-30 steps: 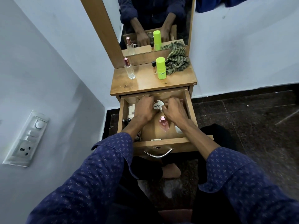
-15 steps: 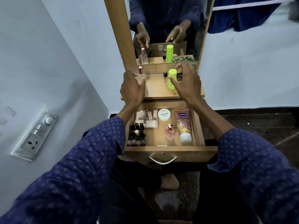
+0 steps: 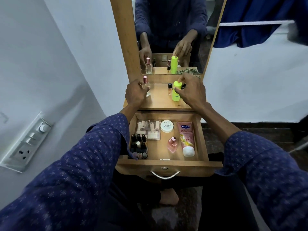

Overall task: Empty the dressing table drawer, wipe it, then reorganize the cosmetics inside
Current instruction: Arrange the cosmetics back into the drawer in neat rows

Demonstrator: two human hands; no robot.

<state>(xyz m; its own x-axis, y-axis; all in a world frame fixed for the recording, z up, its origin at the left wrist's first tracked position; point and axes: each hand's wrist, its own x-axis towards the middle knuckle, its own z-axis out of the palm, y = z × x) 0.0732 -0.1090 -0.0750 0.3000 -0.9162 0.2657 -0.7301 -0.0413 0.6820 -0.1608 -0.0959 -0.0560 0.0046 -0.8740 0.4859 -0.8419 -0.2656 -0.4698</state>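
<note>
The open wooden drawer (image 3: 204,139) holds a clear box of small tubes (image 3: 148,130), a white nail polish jar (image 3: 167,126), a pink Vaseline tube (image 3: 185,137), a pink perfume bottle (image 3: 172,144) and several nail polish bottles (image 3: 139,147). Above it, on the dressing table top (image 3: 160,103), my left hand (image 3: 135,93) wraps around a clear perfume bottle with a pink cap (image 3: 145,80). My right hand (image 3: 191,91) grips the neon green bottle (image 3: 175,94) near its top. A small dark-capped bottle (image 3: 169,88) stands between them.
A mirror (image 3: 171,34) in a wooden frame rises behind the table top. A striped cloth (image 3: 197,75) lies behind my right hand. A switch panel (image 3: 25,144) is on the left wall. Blue fabric (image 3: 250,27) hangs at the upper right. My foot (image 3: 169,196) rests under the drawer.
Both hands left the drawer and rose to the table top. The left closed on the clear perfume bottle, the right on the green bottle. The drawer contents are now uncovered.
</note>
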